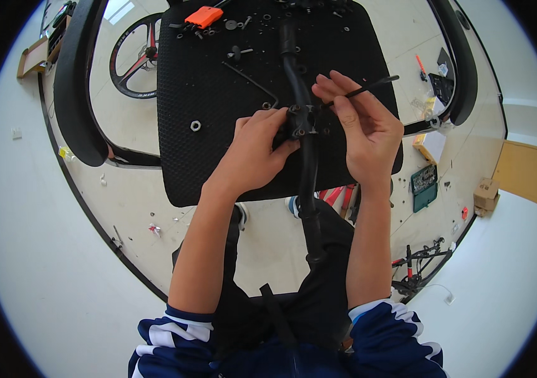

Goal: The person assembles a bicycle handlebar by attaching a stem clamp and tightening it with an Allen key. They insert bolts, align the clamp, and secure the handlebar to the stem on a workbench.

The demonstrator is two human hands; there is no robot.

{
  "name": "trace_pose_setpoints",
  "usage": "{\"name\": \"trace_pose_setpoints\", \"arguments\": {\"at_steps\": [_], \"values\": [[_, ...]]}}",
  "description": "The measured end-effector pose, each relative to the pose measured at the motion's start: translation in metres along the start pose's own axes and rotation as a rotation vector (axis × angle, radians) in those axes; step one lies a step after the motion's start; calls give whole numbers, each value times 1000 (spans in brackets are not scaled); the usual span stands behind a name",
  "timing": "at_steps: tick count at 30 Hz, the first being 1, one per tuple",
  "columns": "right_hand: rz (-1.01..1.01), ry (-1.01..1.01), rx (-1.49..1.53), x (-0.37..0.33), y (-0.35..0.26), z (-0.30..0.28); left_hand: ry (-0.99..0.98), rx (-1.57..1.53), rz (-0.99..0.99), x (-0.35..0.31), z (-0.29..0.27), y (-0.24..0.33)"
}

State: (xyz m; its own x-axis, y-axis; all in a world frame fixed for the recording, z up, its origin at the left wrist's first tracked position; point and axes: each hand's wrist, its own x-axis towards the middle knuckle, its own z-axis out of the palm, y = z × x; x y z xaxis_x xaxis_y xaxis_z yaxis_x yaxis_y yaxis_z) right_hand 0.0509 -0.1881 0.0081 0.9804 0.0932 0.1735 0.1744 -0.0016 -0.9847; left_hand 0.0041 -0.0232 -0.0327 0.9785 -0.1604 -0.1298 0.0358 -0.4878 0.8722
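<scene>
A black bicycle handlebar [292, 74] lies lengthwise over the black chair seat [186, 164], its near end reaching over my lap. Clamped around its middle is a black stem [304, 120] with small bolts. My left hand [249, 151] grips the stem's left side between thumb and fingers. On the other side, my right hand [369, 129] pinches a thin black rod-shaped tool [375, 84], probably a hex key. Its inner end points at the stem; whether it sits in a bolt I cannot tell. Another L-shaped hex key [249, 82] rests on the seat, left of the bar.
A silver nut [195, 126], an orange block [203, 17] and several small bolts and washers lie on the seat. Armrests [79, 82] flank it. On the floor are a wheel [149, 53], a green tool case [424, 189], a cardboard box [486, 194] and bicycle frame parts [416, 268].
</scene>
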Motion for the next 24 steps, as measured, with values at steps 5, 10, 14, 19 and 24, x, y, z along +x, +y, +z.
{"name": "trace_pose_setpoints", "arguments": {"at_steps": [5, 10, 14, 19, 24], "values": [[-79, -29, -191, -1, 6, -9, 26, 1, 16, -2, 1, -3], [-83, 2, -174, 1, 6, -6, 40, 25, 23, -3, 2, -1], [-58, 49, 26, 1, 2, 5, 61, 5, 61, -2, 3, -6], [-22, -9, -239, -1, 1, -13, 71, 27, 62, -2, 2, -4], [-99, 28, -67, 2, 4, -4, 66, 6, 70, -1, 3, -5]]}}
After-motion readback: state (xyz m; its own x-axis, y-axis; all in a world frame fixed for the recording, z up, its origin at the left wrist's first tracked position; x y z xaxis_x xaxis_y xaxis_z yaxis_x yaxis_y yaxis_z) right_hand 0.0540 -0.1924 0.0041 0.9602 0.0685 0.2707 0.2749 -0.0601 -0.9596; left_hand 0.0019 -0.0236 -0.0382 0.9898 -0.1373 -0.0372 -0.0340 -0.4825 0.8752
